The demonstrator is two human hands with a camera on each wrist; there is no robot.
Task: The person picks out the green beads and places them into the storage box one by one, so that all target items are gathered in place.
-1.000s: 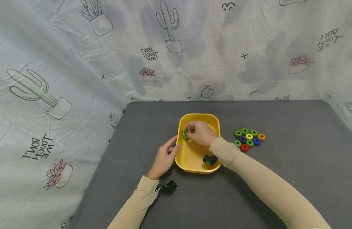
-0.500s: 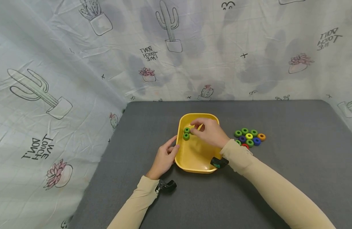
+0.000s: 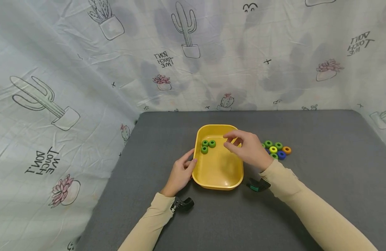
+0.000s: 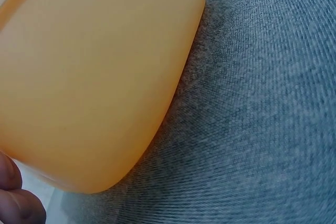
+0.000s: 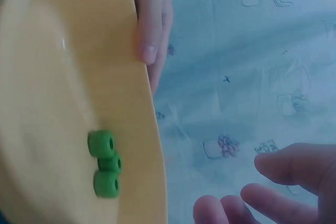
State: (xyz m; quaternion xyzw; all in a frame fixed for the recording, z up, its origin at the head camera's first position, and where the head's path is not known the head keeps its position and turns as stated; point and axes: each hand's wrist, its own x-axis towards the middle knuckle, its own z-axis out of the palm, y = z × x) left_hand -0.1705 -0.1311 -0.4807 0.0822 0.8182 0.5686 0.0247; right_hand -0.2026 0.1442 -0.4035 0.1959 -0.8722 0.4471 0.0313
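Note:
A yellow plastic tray lies on the grey table. In its far left part sit three green ring-shaped beads, close together; the right wrist view shows these green beads with their holes. My left hand holds the tray's left side, thumb at the rim and fingers against the outer wall. The left wrist view shows the outer wall and two fingertips. Over the tray's right rim hovers my right hand, thumb and fingers apart, with nothing between them.
Right of the tray lies a cluster of loose beads, with a yellow bead, an orange bead, a blue bead and several green ones. My right hand and sleeve hide part of it. A patterned cloth hangs behind the table.
My right hand has let go of a green bead in the tray and moved right, out to the right rim. The left hand and the tray have stayed put.

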